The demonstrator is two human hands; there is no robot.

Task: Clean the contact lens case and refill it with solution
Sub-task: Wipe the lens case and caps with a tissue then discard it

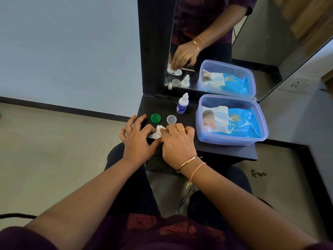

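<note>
Head camera view: both my hands meet at the middle of the frame, on the front edge of a black shelf (225, 150). My right hand (177, 141) has its fingers curled, and the tips pinch a crumpled white tissue (157, 132), pressing it down. My left hand (137, 138) is just left of the tissue, fingers spread and arched with the tips down on the shelf. Its forefinger reaches to the tissue and its thumb touches my right hand. I cannot tell whether it grips anything underneath.

The lens case (177, 72) is hidden under my hands. Only its reflection shows, in the mirror (252, 42) at the upper centre, as a white body under the reflected fingers.

Just above my hands lie a green cap (155, 118) and, to its right, a clear cap (171, 119), apart from each other. Further up stands a small solution bottle (182, 104), upright, white with a blue label.

At the right of the shelf is a translucent blue box (232, 141) with a blue pack of wet wipes (239, 123) lying in it.
</note>
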